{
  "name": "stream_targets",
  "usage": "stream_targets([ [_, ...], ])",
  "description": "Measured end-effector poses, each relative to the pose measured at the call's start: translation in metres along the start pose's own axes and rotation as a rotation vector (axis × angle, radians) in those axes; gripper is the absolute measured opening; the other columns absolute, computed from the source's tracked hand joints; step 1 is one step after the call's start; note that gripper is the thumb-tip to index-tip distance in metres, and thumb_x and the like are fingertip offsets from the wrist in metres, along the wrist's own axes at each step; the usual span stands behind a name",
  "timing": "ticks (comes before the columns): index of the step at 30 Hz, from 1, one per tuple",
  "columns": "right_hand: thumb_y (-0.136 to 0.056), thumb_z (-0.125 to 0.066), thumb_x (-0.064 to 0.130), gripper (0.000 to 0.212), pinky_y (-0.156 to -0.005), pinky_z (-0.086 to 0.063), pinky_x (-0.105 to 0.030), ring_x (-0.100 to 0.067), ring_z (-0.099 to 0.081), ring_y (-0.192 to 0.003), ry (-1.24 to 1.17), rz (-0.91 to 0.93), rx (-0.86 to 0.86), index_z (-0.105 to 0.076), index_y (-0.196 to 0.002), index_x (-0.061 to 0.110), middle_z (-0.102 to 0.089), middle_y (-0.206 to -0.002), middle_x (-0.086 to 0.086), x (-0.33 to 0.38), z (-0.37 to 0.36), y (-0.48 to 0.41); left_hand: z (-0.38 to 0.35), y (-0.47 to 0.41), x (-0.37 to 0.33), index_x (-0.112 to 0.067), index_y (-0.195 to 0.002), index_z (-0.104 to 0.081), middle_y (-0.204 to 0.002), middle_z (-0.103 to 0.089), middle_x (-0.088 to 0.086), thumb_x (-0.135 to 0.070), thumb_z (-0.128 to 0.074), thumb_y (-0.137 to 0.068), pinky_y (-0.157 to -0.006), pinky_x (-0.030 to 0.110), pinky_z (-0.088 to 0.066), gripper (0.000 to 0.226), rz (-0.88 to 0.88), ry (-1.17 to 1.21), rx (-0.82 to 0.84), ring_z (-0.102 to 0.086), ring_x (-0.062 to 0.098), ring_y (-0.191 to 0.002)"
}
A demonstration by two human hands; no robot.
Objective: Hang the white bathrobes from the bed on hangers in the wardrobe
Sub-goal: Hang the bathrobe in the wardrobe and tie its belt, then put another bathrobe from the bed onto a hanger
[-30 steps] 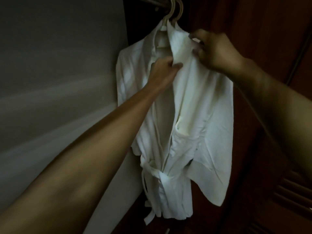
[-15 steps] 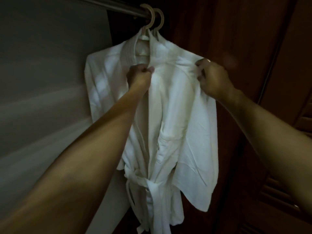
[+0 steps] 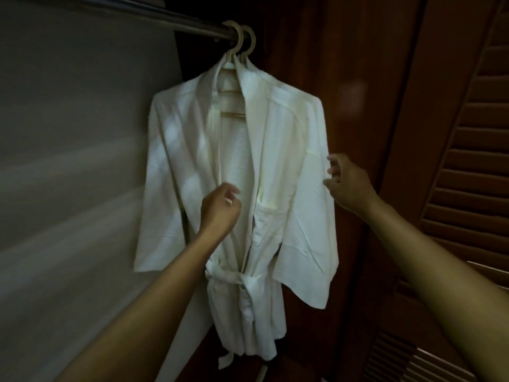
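A white bathrobe (image 3: 278, 161) hangs from pale hangers (image 3: 239, 44) on the dark wardrobe rail (image 3: 154, 15); two hooks sit side by side, and a second robe behind the front one cannot be made out. Its belt (image 3: 234, 279) is tied at the waist. My left hand (image 3: 219, 209) hovers in front of the robe's left lapel, fingers loosely curled, holding nothing. My right hand (image 3: 348, 186) is just off the right sleeve's edge, fingers spread and relaxed.
The wardrobe's grey side wall (image 3: 77, 161) stands close on the left. Dark wood panelling (image 3: 366, 78) is behind the robe, and a louvred wooden door (image 3: 468, 175) stands on the right.
Both hands have let go of the robe's collar and shoulder and dropped lower, drawing back from the cloth. The robe now hangs free and spread on its hanger.
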State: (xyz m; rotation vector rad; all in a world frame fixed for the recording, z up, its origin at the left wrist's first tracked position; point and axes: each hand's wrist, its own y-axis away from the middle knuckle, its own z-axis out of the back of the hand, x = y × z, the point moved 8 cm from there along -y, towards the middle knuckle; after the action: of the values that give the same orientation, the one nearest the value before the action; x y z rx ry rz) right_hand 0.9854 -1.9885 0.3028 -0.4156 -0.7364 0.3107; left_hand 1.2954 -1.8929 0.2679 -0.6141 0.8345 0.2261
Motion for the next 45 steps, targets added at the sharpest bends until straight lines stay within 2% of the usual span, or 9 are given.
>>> stream_targets([
  [4, -0.096, -0.069, 0.018, 0.045, -0.087, -0.049, -0.028, -0.019, -0.063, -0.114, 0.022, -0.111, 0.021, -0.055, -0.139, 0.019, -0.064, -0.132, -0.002, -0.016, 0.001, 0.059, -0.010, 0.049, 0.049, -0.029, -0.094, -0.072, -0.087, -0.069, -0.011, -0.018, -0.059, -0.092, -0.064, 0.018, -0.046, 0.017, 0.079, 0.013, 0.131, -0.064, 0.007, -0.081],
  [9, -0.099, -0.062, 0.014, 0.033, -0.093, -0.048, -0.028, -0.018, -0.061, -0.117, -0.035, -0.188, 0.018, -0.064, -0.132, 0.018, -0.064, -0.129, -0.001, -0.032, 0.014, 0.142, -0.025, 0.098, 0.065, -0.022, -0.089, -0.075, -0.082, -0.071, -0.010, -0.010, -0.065, -0.091, -0.060, 0.003, -0.041, 0.015, 0.042, 0.006, 0.265, -0.063, -0.006, -0.073],
  [18, -0.097, -0.067, 0.019, 0.022, -0.089, -0.048, -0.024, -0.003, -0.060, -0.107, -0.127, -0.400, -0.026, -0.069, -0.117, 0.030, -0.065, -0.120, 0.011, -0.099, 0.062, 0.277, -0.090, 0.173, 0.026, -0.040, -0.079, -0.072, -0.084, -0.073, -0.011, -0.022, -0.069, -0.088, -0.075, 0.029, -0.054, 0.020, 0.001, 0.123, 0.492, -0.071, 0.012, -0.082],
  [22, -0.098, -0.066, 0.022, 0.022, -0.088, -0.047, -0.021, 0.003, -0.058, -0.107, -0.132, -0.503, -0.073, -0.068, -0.116, 0.034, -0.061, -0.118, 0.017, -0.129, 0.103, 0.348, -0.125, 0.211, -0.023, -0.034, -0.091, -0.073, -0.090, -0.074, -0.012, -0.020, -0.071, -0.092, -0.082, 0.035, -0.055, 0.015, -0.135, 0.153, 0.641, -0.071, 0.010, -0.089],
  [29, -0.088, -0.070, 0.012, 0.025, -0.081, -0.049, -0.017, -0.002, -0.066, -0.086, -0.042, -0.728, -0.279, -0.072, -0.100, 0.033, -0.072, -0.098, 0.014, -0.187, 0.207, 0.495, -0.211, 0.321, -0.128, -0.034, -0.097, -0.072, -0.095, -0.074, -0.009, -0.023, -0.067, -0.097, -0.077, 0.024, -0.048, 0.013, -0.214, 0.245, 0.912, -0.070, 0.009, -0.092],
  [37, -0.086, -0.068, 0.010, 0.029, -0.075, -0.048, -0.010, 0.008, -0.067, -0.080, 0.049, -0.970, -0.463, -0.072, -0.097, 0.037, -0.074, -0.088, 0.020, -0.229, 0.356, 0.701, -0.301, 0.526, -0.278, -0.030, -0.098, -0.073, -0.096, -0.072, -0.008, -0.020, -0.067, -0.098, -0.073, 0.023, -0.050, 0.012, -0.343, 0.336, 1.184, -0.067, 0.007, -0.091],
  [40, -0.089, -0.067, 0.014, 0.027, -0.086, -0.051, -0.016, 0.007, -0.067, -0.090, 0.121, -1.032, -0.525, -0.072, -0.107, 0.034, -0.072, -0.096, 0.023, -0.231, 0.415, 0.779, -0.331, 0.616, -0.340, -0.025, -0.091, -0.074, -0.085, -0.074, 0.000, -0.008, -0.069, -0.094, -0.067, 0.017, -0.048, 0.018, -0.412, 0.399, 1.284, -0.069, 0.021, -0.084],
  [42, -0.092, -0.068, 0.017, 0.024, -0.087, -0.052, -0.019, 0.002, -0.067, -0.094, 0.160, -1.071, -0.604, -0.073, -0.111, 0.031, -0.070, -0.099, 0.021, -0.224, 0.451, 0.831, -0.346, 0.679, -0.380, -0.025, -0.088, -0.074, -0.082, -0.075, 0.000, -0.003, -0.070, -0.092, -0.071, 0.025, -0.050, 0.023, -0.467, 0.435, 1.369, -0.071, 0.027, -0.085],
  [45, -0.094, -0.067, 0.020, 0.022, -0.081, -0.049, -0.011, 0.003, -0.065, -0.094, 0.211, -1.145, -0.743, -0.072, -0.113, 0.031, -0.069, -0.106, 0.019, -0.208, 0.496, 0.912, -0.345, 0.776, -0.441, -0.030, -0.093, -0.075, -0.088, -0.077, -0.008, -0.020, -0.073, -0.090, -0.077, 0.029, -0.052, 0.010, -0.567, 0.511, 1.541, -0.072, 0.012, -0.084],
])
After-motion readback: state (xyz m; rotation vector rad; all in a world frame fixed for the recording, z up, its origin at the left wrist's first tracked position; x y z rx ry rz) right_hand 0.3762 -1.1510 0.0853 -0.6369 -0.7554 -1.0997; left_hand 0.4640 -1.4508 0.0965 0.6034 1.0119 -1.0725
